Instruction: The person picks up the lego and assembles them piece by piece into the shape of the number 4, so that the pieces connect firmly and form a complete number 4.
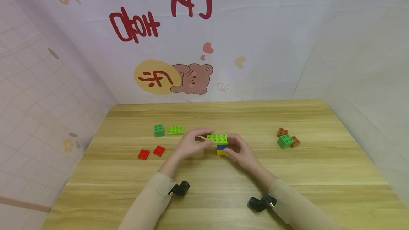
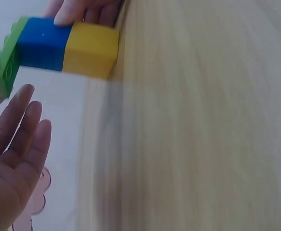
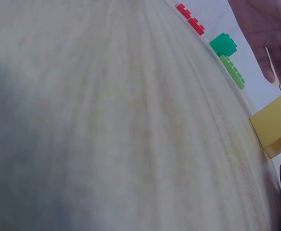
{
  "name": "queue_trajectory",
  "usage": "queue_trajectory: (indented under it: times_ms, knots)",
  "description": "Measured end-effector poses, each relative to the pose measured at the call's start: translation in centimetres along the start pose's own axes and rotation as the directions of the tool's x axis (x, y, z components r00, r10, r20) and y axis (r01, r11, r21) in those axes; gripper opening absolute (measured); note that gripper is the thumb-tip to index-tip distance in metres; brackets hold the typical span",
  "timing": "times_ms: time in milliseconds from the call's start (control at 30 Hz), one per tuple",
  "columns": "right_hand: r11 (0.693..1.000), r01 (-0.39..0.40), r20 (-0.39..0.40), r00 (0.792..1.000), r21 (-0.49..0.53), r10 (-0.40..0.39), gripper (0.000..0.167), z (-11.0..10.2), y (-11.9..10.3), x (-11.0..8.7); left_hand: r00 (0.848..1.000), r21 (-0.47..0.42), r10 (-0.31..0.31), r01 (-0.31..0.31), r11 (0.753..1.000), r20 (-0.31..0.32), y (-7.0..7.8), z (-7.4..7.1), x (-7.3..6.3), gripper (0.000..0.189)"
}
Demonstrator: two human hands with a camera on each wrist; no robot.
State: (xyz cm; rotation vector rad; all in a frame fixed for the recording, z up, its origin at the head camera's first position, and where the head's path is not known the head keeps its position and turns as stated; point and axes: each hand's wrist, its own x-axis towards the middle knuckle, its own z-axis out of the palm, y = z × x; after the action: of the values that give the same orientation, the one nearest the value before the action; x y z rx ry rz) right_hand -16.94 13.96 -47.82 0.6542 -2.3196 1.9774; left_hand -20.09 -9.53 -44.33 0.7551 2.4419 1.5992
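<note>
A stack stands on the table between the two hands: a yellow brick [image 2: 93, 50] at the bottom, a blue brick [image 2: 44, 44] on it, and a lime-green plate [image 1: 220, 137] on top. The plate overhangs the blue brick to the left. With thumb and forefinger, the left hand [image 1: 190, 145] pinches the plate's overhanging end; its other fingers are extended, as the left wrist view shows. From the right side, the right hand [image 1: 241, 154] grips the blue and yellow bricks, thumb at the front. Part of the yellow brick [image 3: 274, 124] shows in the right wrist view.
Left of the hands lie a green brick [image 1: 159, 131], another lime-green plate [image 1: 175, 130] and two red plates [image 1: 143, 154]. At the right, a green brick [image 1: 285, 141] lies against two brown bricks [image 1: 282, 132]. A printed cloth [image 1: 255, 38] hangs behind the wooden table [image 1: 217, 201].
</note>
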Motion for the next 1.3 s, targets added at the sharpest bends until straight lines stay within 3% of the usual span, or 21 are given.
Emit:
queue_trajectory:
  times_ms: [200, 400, 600, 733, 867, 1067, 1300]
  knots:
    - [1.0, -0.014, -0.009, 1.0, -0.01, 0.013, 0.039, 0.0, 0.0, -0.1, 0.998, 0.006, -0.059, 0.059, 0.998, -0.031, -0.7, -1.5, -0.9, 0.044]
    - [1.0, -0.016, -0.006, 1.0, -0.011, 0.016, 0.039, 0.0, 0.0, -0.1, 0.987, 0.042, -0.107, 0.113, 0.993, -0.123, -1.7, -3.4, -1.7, 0.042]
    - [1.0, 0.0, -0.004, 1.0, -0.012, -0.001, 0.039, 0.0, 0.0, -0.1, 0.963, 0.082, -0.115, 0.138, 0.987, -0.243, -3.1, -5.2, -2.1, 0.043]
    - [1.0, -0.002, 0.004, 1.0, -0.002, 0.002, 0.039, -0.1, 0.2, -0.1, 0.943, 0.123, -0.156, 0.199, 0.972, -0.295, -3.9, -6.0, -2.2, 0.047]
    - [1.0, 0.005, 0.009, 1.0, -0.006, -0.005, 0.039, -0.1, 1.5, 0.0, 0.925, 0.15, -0.208, 0.266, 0.952, -0.318, -4.6, -6.5, -2.3, 0.052]
    - [0.999, 0.014, -0.004, 1.0, -0.029, -0.014, 0.042, -0.1, 3.5, 0.1, 0.915, 0.186, -0.221, 0.295, 0.937, -0.338, -5.2, -7.1, -2.2, 0.054]
    - [1.0, -0.01, 0.005, 1.0, -0.007, 0.01, 0.04, -0.3, 3.2, 0.1, 0.921, 0.239, -0.231, 0.312, 0.92, -0.313, -5.9, -7.9, -2.0, 0.057]
